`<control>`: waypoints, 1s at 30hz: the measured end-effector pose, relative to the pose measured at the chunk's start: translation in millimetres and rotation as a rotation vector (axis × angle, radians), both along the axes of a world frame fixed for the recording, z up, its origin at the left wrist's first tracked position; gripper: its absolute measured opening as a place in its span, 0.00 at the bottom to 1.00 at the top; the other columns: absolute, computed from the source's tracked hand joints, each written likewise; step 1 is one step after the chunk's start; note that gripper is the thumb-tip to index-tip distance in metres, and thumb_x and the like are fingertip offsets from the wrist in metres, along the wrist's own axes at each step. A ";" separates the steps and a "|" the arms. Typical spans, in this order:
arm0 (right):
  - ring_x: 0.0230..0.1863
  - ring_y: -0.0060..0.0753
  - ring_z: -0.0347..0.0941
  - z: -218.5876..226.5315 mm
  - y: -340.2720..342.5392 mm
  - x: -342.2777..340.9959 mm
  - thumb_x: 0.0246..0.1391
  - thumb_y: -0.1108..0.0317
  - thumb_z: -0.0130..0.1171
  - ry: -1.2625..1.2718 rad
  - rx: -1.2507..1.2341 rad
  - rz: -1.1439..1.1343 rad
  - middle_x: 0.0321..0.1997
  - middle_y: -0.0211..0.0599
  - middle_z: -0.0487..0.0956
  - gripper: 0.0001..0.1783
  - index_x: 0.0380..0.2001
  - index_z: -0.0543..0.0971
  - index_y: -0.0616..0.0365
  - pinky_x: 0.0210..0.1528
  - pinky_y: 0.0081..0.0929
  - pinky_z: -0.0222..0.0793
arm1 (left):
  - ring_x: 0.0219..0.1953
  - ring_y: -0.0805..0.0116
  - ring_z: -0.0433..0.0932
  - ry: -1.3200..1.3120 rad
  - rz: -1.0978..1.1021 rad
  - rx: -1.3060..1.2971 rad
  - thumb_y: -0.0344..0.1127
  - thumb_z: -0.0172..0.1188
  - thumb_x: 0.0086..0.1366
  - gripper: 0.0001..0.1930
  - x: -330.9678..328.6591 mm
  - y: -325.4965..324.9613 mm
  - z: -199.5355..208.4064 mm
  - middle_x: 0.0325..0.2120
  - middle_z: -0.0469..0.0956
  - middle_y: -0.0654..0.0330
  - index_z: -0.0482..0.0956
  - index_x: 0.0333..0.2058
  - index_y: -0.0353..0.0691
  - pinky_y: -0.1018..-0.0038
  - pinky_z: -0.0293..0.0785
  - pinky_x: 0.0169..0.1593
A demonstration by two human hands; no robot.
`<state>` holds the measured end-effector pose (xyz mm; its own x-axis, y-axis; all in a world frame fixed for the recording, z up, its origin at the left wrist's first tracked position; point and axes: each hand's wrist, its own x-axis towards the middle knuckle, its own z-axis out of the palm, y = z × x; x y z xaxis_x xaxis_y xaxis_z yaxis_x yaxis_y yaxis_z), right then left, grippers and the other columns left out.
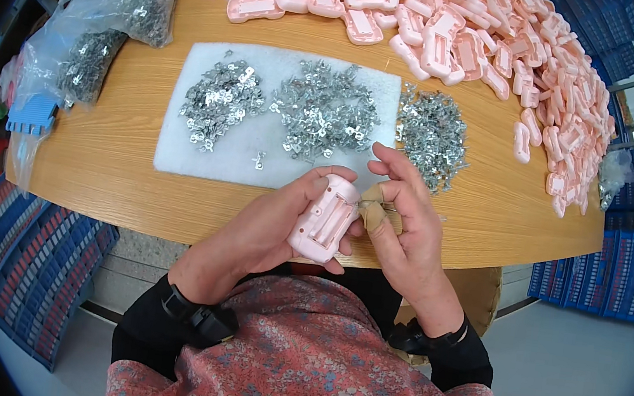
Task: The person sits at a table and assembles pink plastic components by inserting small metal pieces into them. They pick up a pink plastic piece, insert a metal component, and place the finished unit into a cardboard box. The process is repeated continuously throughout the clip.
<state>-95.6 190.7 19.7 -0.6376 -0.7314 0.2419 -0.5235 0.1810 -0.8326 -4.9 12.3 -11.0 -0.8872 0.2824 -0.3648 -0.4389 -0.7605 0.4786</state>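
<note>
My left hand is wrapped around a pink plastic casing, tilted, with its long battery slot facing up. Tan wraps cover the thumb and forefinger of my right hand. Those two fingertips pinch together beside the casing's right edge; whatever is between them is too small or hidden to make out. Beyond my hands, a white foam sheet bears two heaps of small metal contact plates, a left heap and a middle heap. One small contact plate lies apart near the sheet's front edge.
A third heap of metal pieces sits at the sheet's right edge. Many pink casings are piled along the table's far and right sides. Plastic bags of metal parts stand at the left, near a blue interlocking piece. Blue racks flank the wooden table.
</note>
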 end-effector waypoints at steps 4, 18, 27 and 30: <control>0.60 0.49 0.69 -10.5 -6.6 2.2 0.55 0.76 0.58 0.016 -0.001 -0.021 0.65 0.53 0.67 0.08 0.39 0.75 0.63 0.58 0.39 0.67 | 0.38 0.55 0.82 -0.015 -0.016 -0.029 0.50 0.32 0.78 0.24 -1.3 1.2 0.9 0.42 0.77 0.50 0.57 0.65 0.46 0.54 0.84 0.38; 0.55 0.46 0.69 -6.2 -13.6 1.8 0.41 0.76 0.62 0.443 0.230 -0.064 0.52 0.37 0.76 0.15 0.36 0.76 0.56 0.56 0.43 0.58 | 0.39 0.61 0.81 0.009 -0.022 -0.116 0.50 0.32 0.78 0.24 1.5 6.9 -6.1 0.45 0.76 0.55 0.57 0.66 0.48 0.54 0.84 0.39; 0.51 0.44 0.69 13.2 -17.8 3.8 0.44 0.76 0.62 0.401 0.315 -0.056 0.50 0.36 0.77 0.12 0.36 0.77 0.55 0.52 0.42 0.59 | 0.38 0.61 0.81 -0.008 -0.009 -0.173 0.47 0.33 0.78 0.23 2.7 10.7 -4.1 0.43 0.76 0.54 0.55 0.66 0.47 0.59 0.83 0.35; 0.50 0.45 0.70 8.3 -9.2 -4.3 0.44 0.75 0.62 0.228 0.261 -0.046 0.50 0.38 0.77 0.12 0.36 0.77 0.55 0.53 0.43 0.60 | 0.38 0.61 0.81 0.025 -0.037 -0.150 0.47 0.33 0.78 0.23 2.6 7.9 -7.8 0.43 0.76 0.53 0.55 0.66 0.47 0.60 0.83 0.34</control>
